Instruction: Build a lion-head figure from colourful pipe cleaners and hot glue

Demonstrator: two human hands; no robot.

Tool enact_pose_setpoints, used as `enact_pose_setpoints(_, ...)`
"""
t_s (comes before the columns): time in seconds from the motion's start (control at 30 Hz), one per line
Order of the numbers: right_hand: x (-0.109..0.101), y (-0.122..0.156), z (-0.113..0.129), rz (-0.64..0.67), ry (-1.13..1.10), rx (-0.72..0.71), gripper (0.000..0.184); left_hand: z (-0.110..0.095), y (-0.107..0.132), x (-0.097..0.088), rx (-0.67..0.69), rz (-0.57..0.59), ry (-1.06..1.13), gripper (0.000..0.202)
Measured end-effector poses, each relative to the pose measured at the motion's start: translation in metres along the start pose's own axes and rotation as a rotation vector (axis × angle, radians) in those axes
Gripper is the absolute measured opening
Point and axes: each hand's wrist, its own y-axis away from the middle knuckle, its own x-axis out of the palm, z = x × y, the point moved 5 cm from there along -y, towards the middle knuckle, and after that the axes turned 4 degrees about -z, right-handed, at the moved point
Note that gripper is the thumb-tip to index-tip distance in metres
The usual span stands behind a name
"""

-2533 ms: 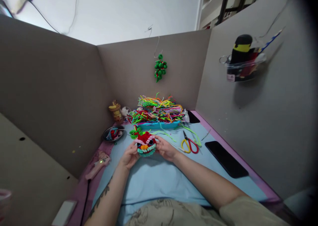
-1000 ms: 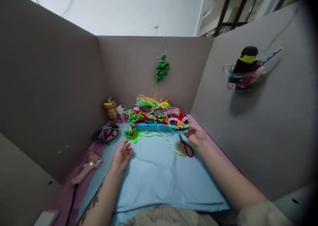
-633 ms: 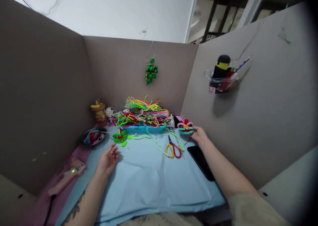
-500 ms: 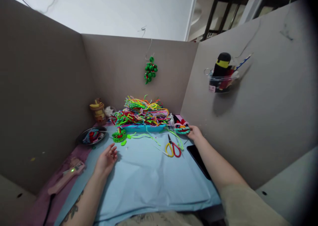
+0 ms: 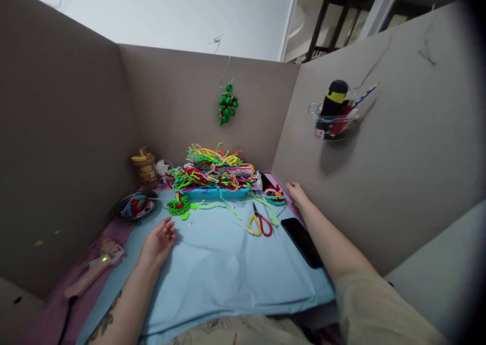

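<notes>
My left hand (image 5: 157,241) rests on the blue cloth (image 5: 224,269), palm turned partly up and fingers loosely bent, with nothing in it. Just beyond its fingertips sits a green fuzzy pipe-cleaner frog head (image 5: 179,206) with red on it and small bright green pieces beside it. My right hand (image 5: 298,195) is at the right edge of the table near the partition. Its fingers are slightly bent and partly hidden, and no held thing shows. A teal, red and pink pipe-cleaner piece (image 5: 275,197) lies left of it, apart from the fingers.
A blue tray (image 5: 216,194) heaped with colourful pipe cleaners (image 5: 216,170) stands at the back. Scissors (image 5: 259,221) and a black phone (image 5: 301,243) lie on the right. At left are a dark bowl (image 5: 134,205), a drink cup (image 5: 145,169) and a lit pink glue gun (image 5: 96,270).
My right hand has let go of the teal and red piece and moved slightly right and up from it. My left hand stays in place. The view has shifted a little.
</notes>
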Motion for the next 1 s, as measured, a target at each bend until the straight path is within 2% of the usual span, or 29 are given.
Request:
enact_pose_setpoints(0.1,-0.014,0.003,0.007,-0.044,0.039,-0.028,0.03,0.001,0.001,0.002,-0.009,0.0,-0.007,0.018)
enact_pose_setpoints(0.2,-0.02,0.012,0.003,-0.054,0.063,-0.028,0.037,0.001,0.002,0.004,-0.005,0.0,-0.014,0.016)
enact_pose_setpoints(0.5,0.007,0.035,-0.015,0.015,0.092,0.067,0.037,-0.001,0.005,0.002,-0.001,-0.01,-0.008,0.018)
enact_pose_setpoints(0.67,0.0,0.047,-0.001,-0.017,0.125,0.041,0.053,-0.002,0.006,0.002,-0.004,-0.001,0.003,0.019)
enact_pose_setpoints(0.77,0.003,0.072,0.019,0.028,0.136,-0.03,0.051,0.0,0.005,0.002,-0.004,0.004,0.007,0.018)
enact_pose_setpoints(0.8,0.008,0.084,0.027,0.078,0.131,-0.081,0.047,0.0,0.004,0.002,-0.003,0.005,0.007,0.017)
enact_pose_setpoints(0.9,0.047,0.141,0.049,0.467,0.284,-0.376,0.036,0.001,0.003,0.001,0.0,0.006,0.007,0.016)
enact_pose_setpoints(1.0,0.092,0.202,0.038,0.863,0.561,-0.578,0.031,0.0,0.002,-0.001,0.003,0.011,0.011,0.015)
